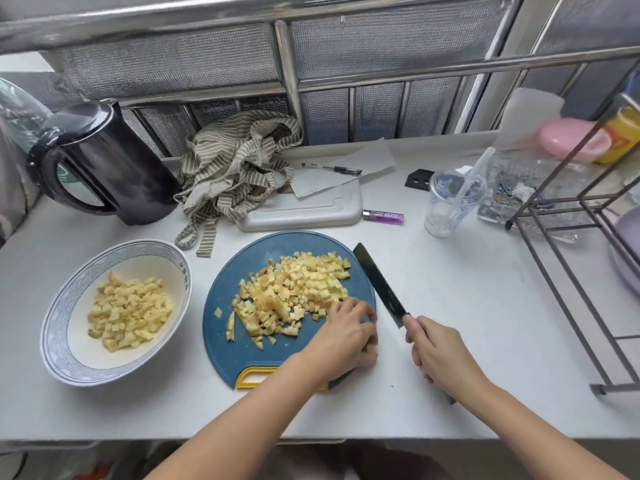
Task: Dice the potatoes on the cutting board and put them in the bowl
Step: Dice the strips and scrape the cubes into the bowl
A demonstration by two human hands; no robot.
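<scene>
knife [381, 285] is gripped by right hand [437, 353], centre right; left hand [348, 336] curled beside diced potatoes [294, 292], grasp undetermined. pieces may be spilled short of bowl [65, 306] during transfer.

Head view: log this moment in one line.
left hand at dice on board | right hand grips knife at board edge | bowl part filled

Kettle [104, 164], striped cloth [235, 168], lighter [383, 216].

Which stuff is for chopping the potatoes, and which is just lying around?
For the job: diced potatoes, blue cutting board, knife, bowl.
Just lying around: kettle, striped cloth, pen, purple lighter, plastic cup.
</scene>
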